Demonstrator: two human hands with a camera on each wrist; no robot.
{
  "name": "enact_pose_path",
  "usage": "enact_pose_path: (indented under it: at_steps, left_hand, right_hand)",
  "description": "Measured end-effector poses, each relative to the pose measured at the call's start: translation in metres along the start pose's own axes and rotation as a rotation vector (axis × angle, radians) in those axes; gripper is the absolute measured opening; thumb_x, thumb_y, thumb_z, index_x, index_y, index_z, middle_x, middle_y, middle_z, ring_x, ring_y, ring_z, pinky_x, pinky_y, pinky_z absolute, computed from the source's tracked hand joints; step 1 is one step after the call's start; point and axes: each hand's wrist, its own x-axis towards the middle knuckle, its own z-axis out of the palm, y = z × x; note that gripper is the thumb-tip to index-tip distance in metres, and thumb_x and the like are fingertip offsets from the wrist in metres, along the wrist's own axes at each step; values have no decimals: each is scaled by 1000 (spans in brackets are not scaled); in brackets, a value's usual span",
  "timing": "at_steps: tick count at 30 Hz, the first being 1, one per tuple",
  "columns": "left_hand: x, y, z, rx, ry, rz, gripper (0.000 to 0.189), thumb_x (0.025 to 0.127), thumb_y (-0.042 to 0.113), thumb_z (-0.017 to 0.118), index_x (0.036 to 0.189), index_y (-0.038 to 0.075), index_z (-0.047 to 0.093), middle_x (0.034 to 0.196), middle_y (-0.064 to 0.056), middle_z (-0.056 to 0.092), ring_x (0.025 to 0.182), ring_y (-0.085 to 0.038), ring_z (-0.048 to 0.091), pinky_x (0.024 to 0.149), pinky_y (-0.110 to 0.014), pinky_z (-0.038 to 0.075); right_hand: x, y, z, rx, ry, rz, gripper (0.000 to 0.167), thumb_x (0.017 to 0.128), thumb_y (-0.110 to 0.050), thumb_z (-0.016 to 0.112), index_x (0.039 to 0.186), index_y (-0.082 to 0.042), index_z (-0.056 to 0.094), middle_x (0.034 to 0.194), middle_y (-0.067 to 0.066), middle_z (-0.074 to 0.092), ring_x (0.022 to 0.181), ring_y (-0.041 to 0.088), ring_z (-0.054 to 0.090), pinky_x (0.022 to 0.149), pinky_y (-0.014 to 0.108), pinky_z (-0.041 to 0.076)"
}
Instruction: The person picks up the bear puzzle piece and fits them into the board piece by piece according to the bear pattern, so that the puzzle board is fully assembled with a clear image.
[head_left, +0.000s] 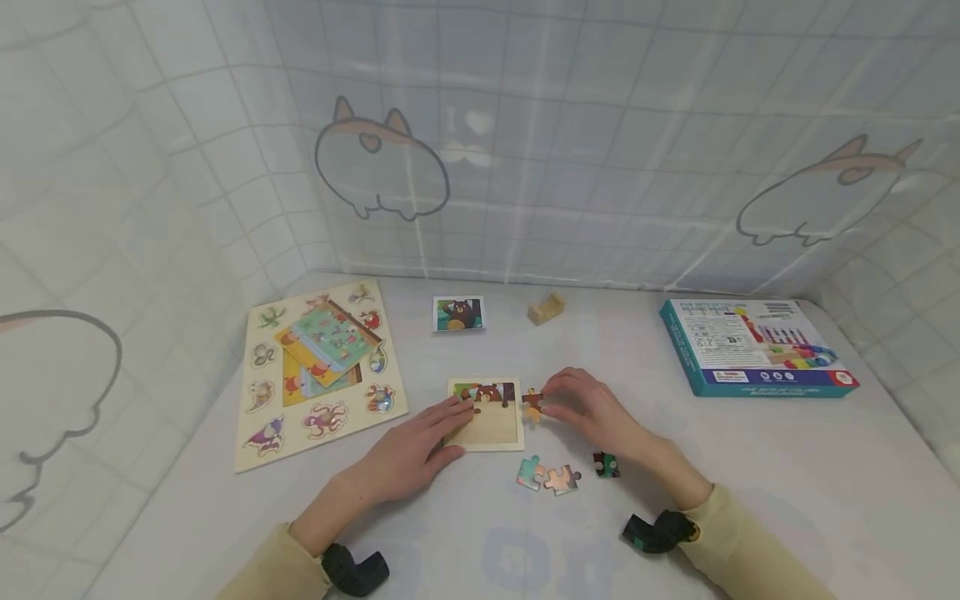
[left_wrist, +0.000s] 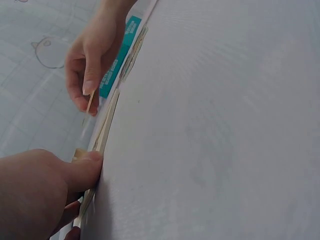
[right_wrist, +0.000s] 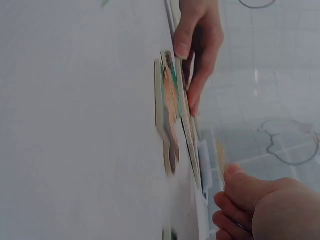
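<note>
A shallow wooden puzzle tray point(head_left: 483, 437) lies in the middle of the table, with bear-picture pieces point(head_left: 489, 393) fitted along its far side. My left hand point(head_left: 416, 446) rests over the tray's left side, its fingers reaching onto the inner board and its thumb at the near edge. Just right of the tray, my right hand point(head_left: 592, 408) pinches a brown and orange jigsaw piece point(head_left: 533, 403) between thumb and fingers; the right wrist view shows that piece point(right_wrist: 220, 155) edge-on, raised off the table. Loose jigsaw pieces point(head_left: 561, 478) lie nearer me, including a dark green one point(head_left: 606, 465).
To the left, a large sea-animal board point(head_left: 251, 442) carries colourful picture cards point(head_left: 330, 337). Behind the tray are a bear picture card point(head_left: 459, 314) and a small wooden block point(head_left: 546, 309). At the right lies a teal and white box point(head_left: 757, 346). Tile-patterned curtains point(head_left: 525, 150) surround the table.
</note>
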Motion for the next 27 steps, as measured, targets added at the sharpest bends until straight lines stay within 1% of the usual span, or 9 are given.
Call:
enact_pose_path:
  at_steps: [3, 7, 12, 16, 19, 24, 27]
  left_hand:
    - [0, 0, 0, -1, 2, 7, 51, 102, 32, 58, 149, 13, 48, 158, -2, 41, 148, -25, 34, 116, -46, 38]
    - [0, 0, -1, -3, -4, -1, 52, 102, 33, 58, 149, 13, 48, 158, -3, 42, 148, -25, 34, 116, -46, 39]
    - [0, 0, -1, 2, -10, -6, 52, 102, 34, 57, 149, 14, 48, 158, -2, 42, 148, -25, 34, 115, -47, 40]
    - [0, 0, -1, 6, -13, -7, 52, 102, 34, 58, 149, 14, 48, 158, -2, 41, 148, -25, 34, 114, -47, 41]
    - [1, 0, -1, 14, -9, -4, 52, 102, 35, 58, 149, 14, 48, 158, -2, 41, 148, -24, 34, 114, -47, 41]
    - [1, 0, -1, 6, -13, -3, 53, 102, 34, 57, 150, 15, 47, 160, -1, 39, 149, -24, 33, 115, -47, 40]
    - [1, 1, -2, 2, -14, -5, 52, 102, 34, 57, 149, 14, 48, 160, -2, 39, 149, -25, 33, 115, -47, 40]
  right_hand:
    - [8, -8, 9, 3, 8, -5, 19, 90, -15, 75, 108, -10, 70, 109, -1, 67, 108, 18, 60, 93, 40, 53]
    - [17, -19, 19, 10, 8, 1, 20, 91, -16, 74, 108, -8, 70, 110, 2, 66, 111, 20, 59, 95, 42, 52]
    - [27, -27, 29, -10, -9, 21, 21, 93, -21, 72, 110, -8, 69, 112, 0, 66, 114, 18, 57, 99, 42, 51]
    - [31, -30, 35, 3, -21, 31, 20, 94, -22, 71, 110, -9, 69, 112, -1, 65, 115, 17, 56, 101, 41, 51]
    - [33, -31, 39, 4, -26, 18, 19, 94, -22, 70, 109, -9, 68, 112, -1, 65, 113, 17, 56, 99, 41, 51]
    - [35, -29, 45, -8, -39, 22, 17, 95, -21, 70, 108, -10, 68, 113, -1, 65, 111, 14, 56, 96, 37, 52]
    - [35, -28, 47, -11, -40, 30, 17, 95, -20, 70, 108, -9, 68, 115, 0, 65, 112, 15, 57, 97, 37, 52]
